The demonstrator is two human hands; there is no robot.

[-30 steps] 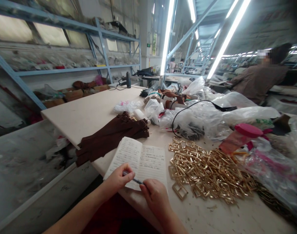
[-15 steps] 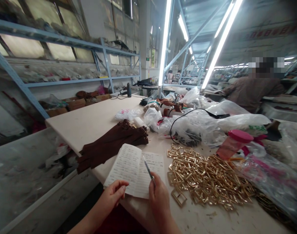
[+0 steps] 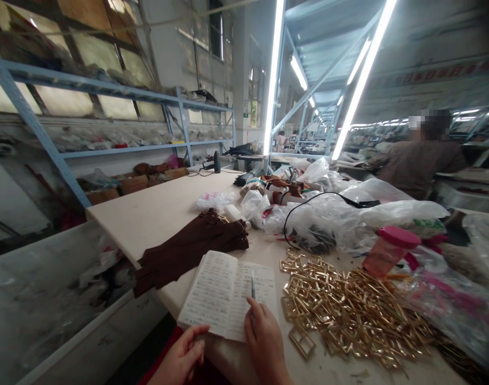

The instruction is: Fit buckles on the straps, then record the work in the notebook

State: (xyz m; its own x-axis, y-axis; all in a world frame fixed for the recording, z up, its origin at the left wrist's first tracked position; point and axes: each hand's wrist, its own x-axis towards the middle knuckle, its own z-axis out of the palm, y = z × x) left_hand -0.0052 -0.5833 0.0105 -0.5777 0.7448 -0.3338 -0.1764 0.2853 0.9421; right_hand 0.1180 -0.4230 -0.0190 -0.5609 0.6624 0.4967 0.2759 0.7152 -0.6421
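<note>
An open notebook (image 3: 214, 291) with handwritten lines lies at the table's near edge. My right hand (image 3: 264, 334) rests over its right page, fingers closed around a pen (image 3: 253, 286) whose other end points away from me. Near the bottom left corner of the notebook is my left hand (image 3: 186, 350), empty, with fingers loosely bent and the thumb apart from the index finger. Its index fingertip is close to the page edge; whether it touches cannot be told. Behind the notebook lies a bundle of dark brown strips (image 3: 192, 243). A pile of gold rectangular buckles (image 3: 348, 305) spreads to the right.
Clear plastic bags (image 3: 328, 214) cover the table's far right side. A pink-lidded jar (image 3: 390, 248) stands behind the buckles. A white bin (image 3: 68, 315) is below the left table edge. Blue shelving (image 3: 119, 91) lines the wall. A person (image 3: 418, 158) is at the right back.
The pen has swung from leaning left to nearly upright in my right hand. My left hand has drawn slightly down from the notebook. The whole view has tilted up a little.
</note>
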